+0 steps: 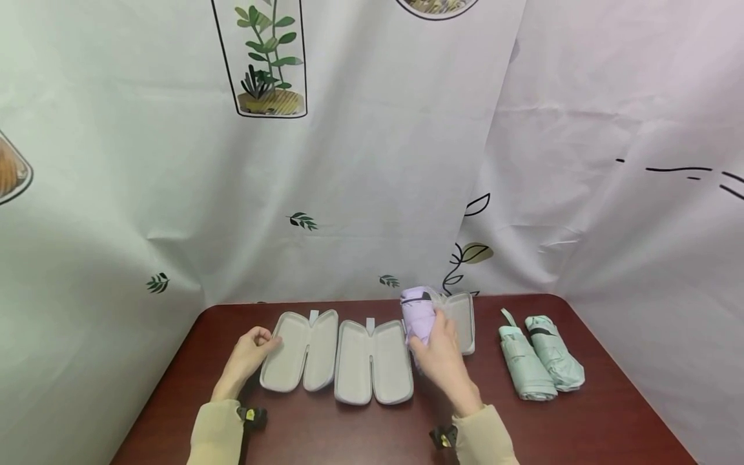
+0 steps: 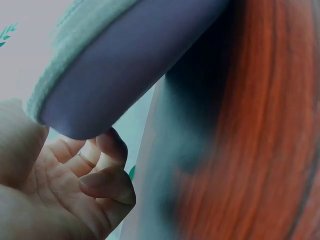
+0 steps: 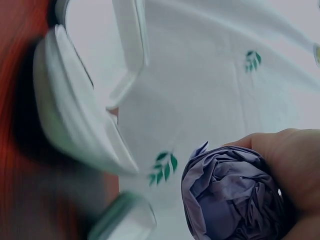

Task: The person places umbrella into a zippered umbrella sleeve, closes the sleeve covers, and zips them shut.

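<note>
My right hand (image 1: 442,355) grips a rolled lilac folding umbrella (image 1: 417,313) above an open grey case (image 1: 464,320), which it partly covers. In the right wrist view the crumpled end of the umbrella (image 3: 232,200) faces the camera. At the left, my left hand (image 1: 250,355) pinches the outer edge of another open grey case (image 1: 290,355). The left wrist view shows fingertips (image 2: 112,142) against the underside of that case (image 2: 130,70), with the thumb tip hidden behind it. Between the two hands lies a third open case (image 1: 353,361), its pale inside facing up.
Two mint green folded umbrellas, one with a wrist loop (image 1: 526,368) and one with a dark band (image 1: 555,355), lie side by side at the right. Everything rests on a dark red wooden table (image 1: 325,433), backed by a white printed curtain (image 1: 372,161).
</note>
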`<state>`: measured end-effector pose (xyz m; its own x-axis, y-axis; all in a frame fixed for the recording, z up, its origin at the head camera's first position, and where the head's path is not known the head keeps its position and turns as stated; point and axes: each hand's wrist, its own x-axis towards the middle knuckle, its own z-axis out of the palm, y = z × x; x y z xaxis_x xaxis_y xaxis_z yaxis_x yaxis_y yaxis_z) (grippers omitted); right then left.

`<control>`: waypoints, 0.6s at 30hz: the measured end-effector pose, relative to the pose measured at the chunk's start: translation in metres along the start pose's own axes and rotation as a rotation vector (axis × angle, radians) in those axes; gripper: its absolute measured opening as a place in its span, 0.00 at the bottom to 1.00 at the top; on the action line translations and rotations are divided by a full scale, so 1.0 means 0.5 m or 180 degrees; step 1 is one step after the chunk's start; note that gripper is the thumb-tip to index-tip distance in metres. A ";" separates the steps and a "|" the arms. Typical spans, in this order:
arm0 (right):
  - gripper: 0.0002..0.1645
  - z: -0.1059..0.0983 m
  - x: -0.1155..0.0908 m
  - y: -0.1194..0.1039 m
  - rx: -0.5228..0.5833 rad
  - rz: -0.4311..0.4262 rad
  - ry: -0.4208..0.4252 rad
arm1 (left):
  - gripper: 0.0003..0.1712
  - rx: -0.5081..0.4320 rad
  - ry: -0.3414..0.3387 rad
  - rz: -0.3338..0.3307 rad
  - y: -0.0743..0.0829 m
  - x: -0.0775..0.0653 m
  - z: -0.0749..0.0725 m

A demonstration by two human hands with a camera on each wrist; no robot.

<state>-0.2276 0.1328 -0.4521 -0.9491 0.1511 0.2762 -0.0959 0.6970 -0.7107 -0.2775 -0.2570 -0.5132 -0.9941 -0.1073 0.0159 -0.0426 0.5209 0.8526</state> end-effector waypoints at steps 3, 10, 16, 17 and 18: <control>0.49 0.019 -0.002 -0.024 0.0049 -0.0082 -0.0048 | 0.16 -0.0018 0.0008 -0.0001 0.000 0.000 -0.002; 0.49 0.063 -0.013 -0.092 0.0053 -0.0425 -0.0094 | 0.15 -0.0047 0.0054 0.0069 0.002 0.004 0.001; 0.55 0.115 -0.029 -0.147 0.0089 -0.0592 -0.0449 | 0.14 0.0011 0.0039 -0.0009 -0.002 0.002 0.000; 0.56 0.125 -0.032 -0.154 0.0084 -0.0622 -0.0494 | 0.14 0.0021 0.0037 -0.0018 -0.002 0.001 0.000; 0.56 0.134 -0.035 -0.160 0.0089 -0.0650 -0.0531 | 0.14 0.0023 0.0037 -0.0008 -0.002 0.001 0.000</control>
<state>-0.2234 0.0271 -0.4434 -0.9454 -0.1098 0.3069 -0.2964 0.6812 -0.6694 -0.2780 -0.2575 -0.5142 -0.9927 -0.1186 0.0199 -0.0459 0.5267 0.8488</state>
